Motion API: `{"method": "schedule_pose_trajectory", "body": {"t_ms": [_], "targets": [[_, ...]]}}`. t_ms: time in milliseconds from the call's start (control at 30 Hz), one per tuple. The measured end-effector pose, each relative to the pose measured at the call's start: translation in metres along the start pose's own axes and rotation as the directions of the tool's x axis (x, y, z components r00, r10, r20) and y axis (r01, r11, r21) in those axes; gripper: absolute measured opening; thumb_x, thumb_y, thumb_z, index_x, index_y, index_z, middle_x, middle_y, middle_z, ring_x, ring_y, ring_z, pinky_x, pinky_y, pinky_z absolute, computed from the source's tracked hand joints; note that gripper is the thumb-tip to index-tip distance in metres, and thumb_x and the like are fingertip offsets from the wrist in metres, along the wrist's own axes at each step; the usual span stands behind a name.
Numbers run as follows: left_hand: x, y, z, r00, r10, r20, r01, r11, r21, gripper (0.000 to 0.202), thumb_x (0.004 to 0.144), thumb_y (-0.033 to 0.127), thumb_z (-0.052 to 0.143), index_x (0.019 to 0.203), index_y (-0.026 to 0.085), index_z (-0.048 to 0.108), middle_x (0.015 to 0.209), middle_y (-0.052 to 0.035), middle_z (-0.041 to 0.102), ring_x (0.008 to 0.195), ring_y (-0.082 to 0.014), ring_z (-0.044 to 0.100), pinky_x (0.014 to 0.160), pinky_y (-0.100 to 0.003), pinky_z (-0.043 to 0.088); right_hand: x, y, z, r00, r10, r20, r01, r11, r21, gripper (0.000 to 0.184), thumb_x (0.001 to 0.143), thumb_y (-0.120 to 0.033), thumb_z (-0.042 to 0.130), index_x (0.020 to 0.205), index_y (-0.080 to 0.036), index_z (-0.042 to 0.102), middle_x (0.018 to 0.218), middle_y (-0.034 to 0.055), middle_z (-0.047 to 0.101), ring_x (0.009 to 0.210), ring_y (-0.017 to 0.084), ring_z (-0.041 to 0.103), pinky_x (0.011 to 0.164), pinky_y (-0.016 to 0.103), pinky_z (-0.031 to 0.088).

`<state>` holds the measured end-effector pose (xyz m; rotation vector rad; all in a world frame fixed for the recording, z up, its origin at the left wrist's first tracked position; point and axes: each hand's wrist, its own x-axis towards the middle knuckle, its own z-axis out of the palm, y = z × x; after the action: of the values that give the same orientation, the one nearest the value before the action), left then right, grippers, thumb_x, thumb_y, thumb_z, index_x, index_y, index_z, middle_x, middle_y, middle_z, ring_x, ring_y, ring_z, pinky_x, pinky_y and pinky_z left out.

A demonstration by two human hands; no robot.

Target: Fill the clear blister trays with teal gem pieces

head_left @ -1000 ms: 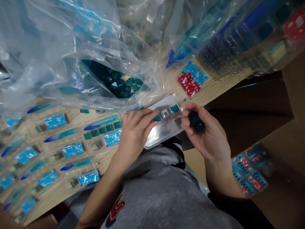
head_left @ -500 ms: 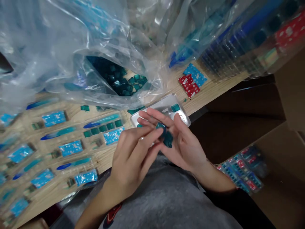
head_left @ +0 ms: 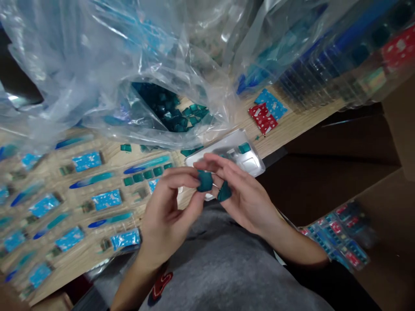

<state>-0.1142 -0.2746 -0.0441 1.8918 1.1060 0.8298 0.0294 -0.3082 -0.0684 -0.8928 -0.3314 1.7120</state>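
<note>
Between the thumb and fingers of my left hand (head_left: 173, 207) is a translucent teal square piece (head_left: 205, 180), raised in front of my body. My right hand (head_left: 248, 201) is half curled beside it, palm inward, with a second teal piece (head_left: 224, 191) held against its fingers. Just behind both hands lies a clear plastic tray (head_left: 254, 166), partly covered by my right fingers. One teal square (head_left: 244, 147) sits in that tray's far end. To the left, a filled tray holds a blue-teal pen (head_left: 146, 165), a row of teal squares (head_left: 148, 174) and a blue printed packet partly hidden by my left hand.
An open clear plastic bag (head_left: 207, 93) spreads across the back, with many teal pieces (head_left: 171, 113) inside. Rows of filled trays cover the left. A red packet (head_left: 263, 119) overlaps a blue one (head_left: 271, 105). Stacked trays (head_left: 311, 77) stand back right; a cardboard box (head_left: 327, 181) holds packs (head_left: 340, 235).
My left hand has drawn one teal piece away from my right palm and lifted it leftward. The other stays with my right hand, whose fingers have curled more. The view has shifted slightly.
</note>
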Motion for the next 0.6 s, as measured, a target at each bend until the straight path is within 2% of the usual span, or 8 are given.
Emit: {"method": "schedule_pose_trajectory", "body": {"t_ms": [100, 167, 300, 433, 500, 600], "targets": [[0.001, -0.003, -0.005, 0.988, -0.153, 0.028, 0.155, 0.963, -0.222, 0.012, 0.088, 0.024, 0.068, 0.087, 0.023, 0.057, 0.089, -0.0001, 0.067, 0.085, -0.013, 0.067, 0.075, -0.024, 0.057, 0.0, 0.002, 0.0, 1.0, -0.03, 0.01, 0.029, 0.997, 0.068, 0.02, 0.085, -0.035, 0.071, 0.1, -0.023, 0.067, 0.088, -0.0004, 0.069, 0.068, 0.008, 0.065, 0.056, 0.019, 0.052], [0.003, -0.005, -0.007, 0.978, -0.195, 0.079, 0.209, 0.942, -0.265, 0.017, 0.085, 0.031, 0.072, 0.083, 0.022, 0.058, 0.084, 0.0001, 0.068, 0.079, -0.013, 0.067, 0.071, -0.024, 0.058, 0.0, 0.001, 0.0, 0.998, -0.066, 0.0, 0.066, 0.997, 0.029, 0.017, 0.082, -0.032, 0.074, 0.094, -0.022, 0.066, 0.079, -0.0036, 0.065, 0.058, 0.005, 0.058, 0.049, 0.016, 0.047], [0.002, -0.01, -0.009, 0.953, -0.244, 0.179, 0.287, 0.917, -0.278, 0.018, 0.087, 0.037, 0.07, 0.081, 0.022, 0.062, 0.079, -0.001, 0.069, 0.074, -0.013, 0.068, 0.066, -0.023, 0.057, -0.002, -0.007, -0.003, 0.99, -0.142, -0.015, 0.134, 0.957, -0.258, 0.016, 0.077, -0.028, 0.078, 0.083, -0.02, 0.066, 0.074, -0.0042, 0.064, 0.062, 0.006, 0.057, 0.055, 0.017, 0.048], [-0.009, -0.016, -0.009, 0.938, -0.273, 0.213, 0.324, 0.911, -0.257, 0.02, 0.089, 0.039, 0.066, 0.08, 0.021, 0.063, 0.078, -0.0029, 0.069, 0.072, -0.0142, 0.068, 0.062, -0.024, 0.056, -0.01, -0.008, -0.012, 0.994, -0.105, 0.023, 0.105, 0.901, -0.421, 0.012, 0.08, -0.027, 0.075, 0.078, -0.02, 0.066, 0.071, -0.0042, 0.065, 0.058, 0.007, 0.059, 0.055, 0.019, 0.051], [-0.014, -0.019, -0.006, 0.939, -0.277, 0.205, 0.321, 0.92, -0.225, 0.016, 0.09, 0.034, 0.065, 0.082, 0.021, 0.062, 0.079, -0.0024, 0.068, 0.073, -0.0139, 0.068, 0.064, -0.024, 0.056, -0.013, -0.005, -0.019, 0.988, -0.147, 0.035, 0.143, 0.837, -0.529, 0.006, 0.083, -0.024, 0.073, 0.083, -0.02, 0.068, 0.074, -0.0029, 0.068, 0.06, 0.008, 0.061, 0.058, 0.021, 0.054], [-0.017, -0.023, 0.001, 0.957, -0.229, 0.177, 0.254, 0.958, -0.135, 0.008, 0.092, 0.026, 0.062, 0.086, 0.022, 0.06, 0.08, -0.0007, 0.067, 0.074, -0.0128, 0.065, 0.066, -0.024, 0.053, -0.014, -0.001, -0.028, 0.94, -0.313, 0.134, 0.31, 0.622, -0.719, 0.011, 0.084, -0.02, 0.072, 0.095, -0.022, 0.07, 0.088, 0.0005, 0.073, 0.073, 0.011, 0.067, 0.068, 0.025, 0.057]]}}
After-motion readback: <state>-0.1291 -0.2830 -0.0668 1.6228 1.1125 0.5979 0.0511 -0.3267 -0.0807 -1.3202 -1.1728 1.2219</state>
